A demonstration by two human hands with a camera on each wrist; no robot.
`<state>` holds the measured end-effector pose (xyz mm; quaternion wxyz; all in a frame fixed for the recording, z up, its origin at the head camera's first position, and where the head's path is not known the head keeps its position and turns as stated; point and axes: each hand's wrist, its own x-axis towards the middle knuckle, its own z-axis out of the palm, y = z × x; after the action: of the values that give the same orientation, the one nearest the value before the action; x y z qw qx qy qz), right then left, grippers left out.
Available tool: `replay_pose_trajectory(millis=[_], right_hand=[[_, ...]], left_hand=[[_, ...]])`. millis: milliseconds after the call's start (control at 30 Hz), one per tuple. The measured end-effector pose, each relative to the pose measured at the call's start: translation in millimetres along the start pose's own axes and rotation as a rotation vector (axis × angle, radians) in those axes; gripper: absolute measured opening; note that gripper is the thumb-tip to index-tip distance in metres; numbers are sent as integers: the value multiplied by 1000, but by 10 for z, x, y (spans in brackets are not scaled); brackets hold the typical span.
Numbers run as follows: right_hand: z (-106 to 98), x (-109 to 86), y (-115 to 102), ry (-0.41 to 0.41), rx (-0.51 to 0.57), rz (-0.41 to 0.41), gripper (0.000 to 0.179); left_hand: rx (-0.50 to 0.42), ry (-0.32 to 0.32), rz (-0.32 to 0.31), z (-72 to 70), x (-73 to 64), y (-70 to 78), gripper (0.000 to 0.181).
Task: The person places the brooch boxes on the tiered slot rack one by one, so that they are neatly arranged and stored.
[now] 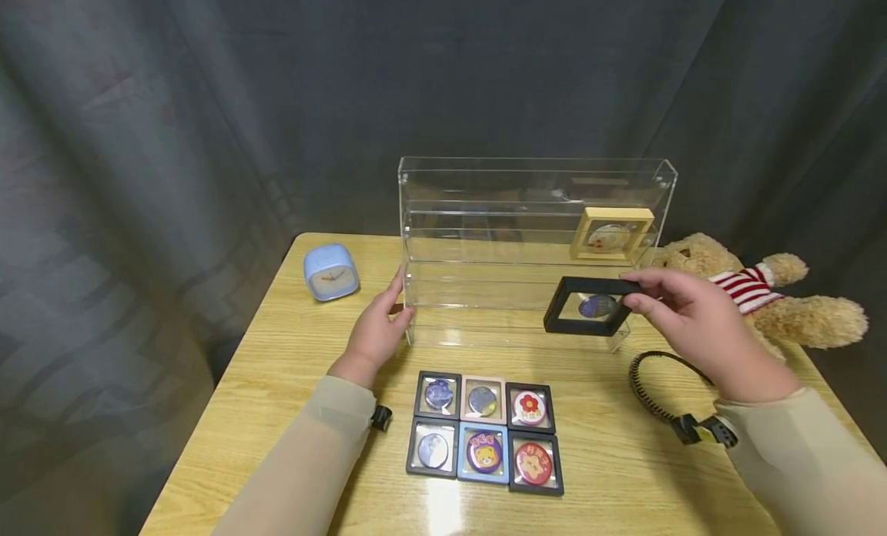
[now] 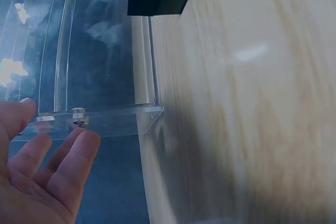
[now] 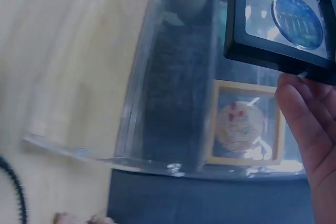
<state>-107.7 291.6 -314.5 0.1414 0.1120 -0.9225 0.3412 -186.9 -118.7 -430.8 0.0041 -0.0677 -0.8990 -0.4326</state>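
One black frame (image 1: 592, 306) sits pinched in right fingers (image 1: 658, 278) — left fingers (image 2: 77, 162) relaxed, perhaps touching the clear rack (image 1: 478, 262)

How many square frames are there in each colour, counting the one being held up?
Black frames: 5 (1 held, 4 on the table)
Pink frame: 1
Blue frame: 1
Yellow frame: 1
Total: 8

A dark blue-grey fabric curtain (image 1: 346, 74) hangs in folds beyond the far and left edges of the yellowish wood-grain worktop (image 1: 263, 413), whose surface reflects white light (image 1: 443, 509).
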Motion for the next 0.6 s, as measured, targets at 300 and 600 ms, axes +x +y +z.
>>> replay_pose_trajectory(millis=[300, 600], right_hand=[[-150, 481, -189, 53, 0, 17, 31], [-207, 903, -323, 68, -16, 28, 38]], left_hand=[[-7, 8, 10, 7, 6, -13, 77], [-6, 6, 1, -14, -11, -23, 77]])
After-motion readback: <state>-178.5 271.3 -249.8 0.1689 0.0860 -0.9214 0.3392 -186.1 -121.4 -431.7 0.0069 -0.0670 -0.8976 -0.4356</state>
